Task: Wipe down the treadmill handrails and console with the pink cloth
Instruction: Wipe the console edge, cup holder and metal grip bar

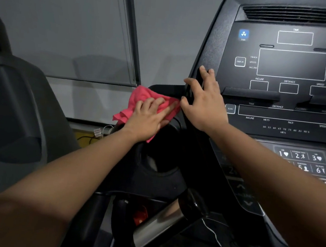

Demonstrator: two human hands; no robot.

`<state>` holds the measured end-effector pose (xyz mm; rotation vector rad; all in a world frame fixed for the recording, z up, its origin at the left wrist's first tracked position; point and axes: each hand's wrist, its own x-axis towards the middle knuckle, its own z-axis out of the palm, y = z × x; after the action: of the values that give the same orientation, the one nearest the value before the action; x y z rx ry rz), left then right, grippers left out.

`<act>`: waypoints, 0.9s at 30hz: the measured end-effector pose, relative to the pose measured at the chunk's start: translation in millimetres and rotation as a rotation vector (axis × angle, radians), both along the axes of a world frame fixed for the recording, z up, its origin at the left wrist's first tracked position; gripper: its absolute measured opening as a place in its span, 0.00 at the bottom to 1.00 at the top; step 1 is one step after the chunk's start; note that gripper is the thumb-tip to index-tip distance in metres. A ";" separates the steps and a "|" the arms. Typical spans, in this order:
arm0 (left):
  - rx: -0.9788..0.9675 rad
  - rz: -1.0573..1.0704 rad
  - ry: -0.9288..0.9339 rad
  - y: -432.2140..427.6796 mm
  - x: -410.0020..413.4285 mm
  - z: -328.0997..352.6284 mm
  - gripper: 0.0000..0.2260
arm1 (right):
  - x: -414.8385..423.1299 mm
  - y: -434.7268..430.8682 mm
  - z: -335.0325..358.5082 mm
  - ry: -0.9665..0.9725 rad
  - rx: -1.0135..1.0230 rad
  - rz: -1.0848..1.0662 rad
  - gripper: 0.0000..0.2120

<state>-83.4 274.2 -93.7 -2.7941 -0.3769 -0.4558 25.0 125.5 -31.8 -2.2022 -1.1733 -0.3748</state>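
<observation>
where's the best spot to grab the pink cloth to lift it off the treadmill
Likely the crumpled lower-left corner of the pink cloth, coming from the left. It hangs bunched and free beyond the left hand, which presses the rest flat on the console ledge, so it could be pinched there.

Dim indoor light, soft focus, wide-angle bending at edges.
</observation>
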 end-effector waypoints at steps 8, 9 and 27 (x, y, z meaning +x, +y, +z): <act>-0.216 0.070 -0.162 -8.9 16.7 3.9 0.29 | 2.4 -0.2 -1.0 0.021 0.003 0.012 0.23; -0.202 0.065 -0.184 -5.3 16.4 4.3 0.29 | 3.2 -0.3 -1.3 0.021 0.004 0.014 0.23; -0.109 -0.083 -0.218 -15.8 18.9 -0.8 0.18 | 2.5 1.8 -2.5 -0.001 0.008 0.009 0.22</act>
<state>-64.5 258.4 -94.5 -2.8815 -0.3417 -0.7849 27.4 127.4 -34.3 -2.1897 -1.1802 -0.3761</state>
